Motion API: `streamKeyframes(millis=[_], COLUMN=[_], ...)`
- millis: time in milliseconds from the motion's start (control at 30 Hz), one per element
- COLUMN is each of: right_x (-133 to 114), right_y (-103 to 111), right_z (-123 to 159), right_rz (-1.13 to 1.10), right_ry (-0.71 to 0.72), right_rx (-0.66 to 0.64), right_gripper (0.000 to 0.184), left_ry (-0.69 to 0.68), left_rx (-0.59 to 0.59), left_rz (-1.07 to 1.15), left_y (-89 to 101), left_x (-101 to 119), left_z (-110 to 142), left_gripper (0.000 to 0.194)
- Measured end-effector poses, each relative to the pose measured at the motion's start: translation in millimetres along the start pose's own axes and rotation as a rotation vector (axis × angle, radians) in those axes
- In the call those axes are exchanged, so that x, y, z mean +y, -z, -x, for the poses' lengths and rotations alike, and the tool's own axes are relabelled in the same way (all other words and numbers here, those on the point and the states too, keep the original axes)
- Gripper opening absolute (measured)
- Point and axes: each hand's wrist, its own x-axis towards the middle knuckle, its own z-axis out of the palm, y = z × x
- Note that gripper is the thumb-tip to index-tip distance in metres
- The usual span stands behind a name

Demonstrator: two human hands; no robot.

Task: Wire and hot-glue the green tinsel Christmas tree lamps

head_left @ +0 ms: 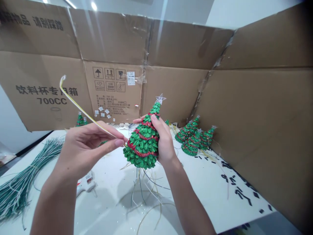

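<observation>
My right hand (163, 140) is wrapped round a small green glitter Christmas tree (143, 143) with red garland bands and a clear star on top, held upright above the white table (207, 192). Thin wires hang from the tree's base. My left hand (85, 147) pinches a thin yellow-white wire (78, 106) between thumb and fingers, close to the tree's left side. The wire rises up and to the left, ending in a small bulb-like tip.
A pile of finished green trees (193, 138) lies at the back right, one more tree (80, 120) at the back left. A bundle of green wires (26, 173) lies at the left, a white glue gun (85, 184) below my left hand. Cardboard walls surround the table; black snippets scatter right.
</observation>
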Motion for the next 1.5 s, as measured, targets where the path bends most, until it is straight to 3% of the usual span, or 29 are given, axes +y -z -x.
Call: streamKeyframes(millis=[100, 300, 633, 1267, 1500], right_x=[-3, -7, 3, -11, -11], right_y=[-2, -4, -3, -6, -7], right_z=[4, 8, 5, 11, 14], right_rz=[0.011, 0.010, 0.065, -0.044, -0.077], right_ry=[0.027, 0.065, 0.029, -0.004, -0.023], right_rx=[-0.022, -0.040, 0.117, 0.000, -0.006], right_gripper=[0.031, 0.026, 0.028, 0.029, 0.023], left_ry=[-0.011, -0.018, -0.096, -0.176, -0.195], left_rx=[-0.036, 0.028, 0.002, -0.139, -0.031], left_rz=[-0.017, -0.078, -0.187, -0.129, -0.211], left_y=[-7.1, -12.3, -19.3, -26.5, -29.5], left_x=[3, 0, -6, 4, 16], left_z=[1, 3, 3, 4, 11], left_gripper=[0.008, 0.012, 0.008, 0.011, 0.013])
